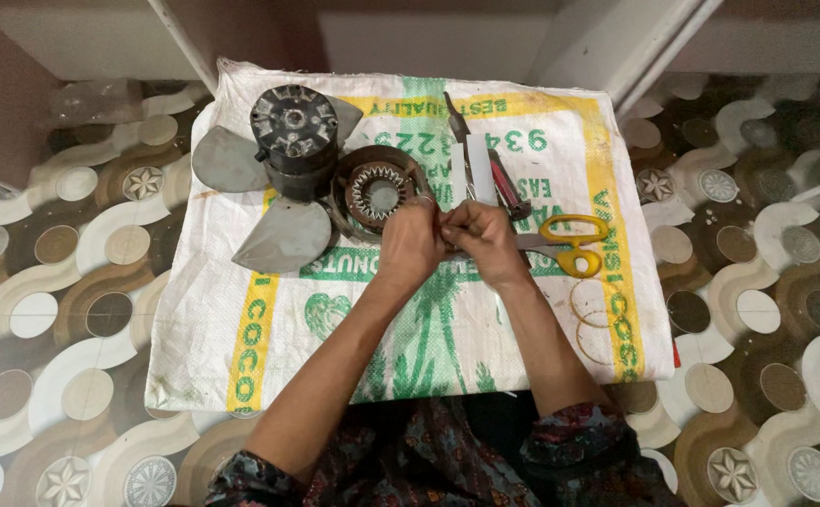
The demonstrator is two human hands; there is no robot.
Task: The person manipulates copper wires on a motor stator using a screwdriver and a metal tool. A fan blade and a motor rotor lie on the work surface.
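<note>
My left hand [412,242] and my right hand [487,240] meet over the middle of a printed white sack [241,319], fingertips pinched together on a small pale strip [447,225] that I can barely make out. Just beyond my left hand lies a round stator ring [377,192] with toothed inner slots. A white paper strip [480,167] stands up behind my right hand. Yellow-handled scissors [569,242] lie right of my right hand.
A grey fan with three blades and a dark motor body [292,141] lies at the sack's far left. A dark tool with a red handle [504,183] lies beside the paper strip. Patterned floor [72,310] surrounds the sack. Wire rings [590,305] lie near the right edge.
</note>
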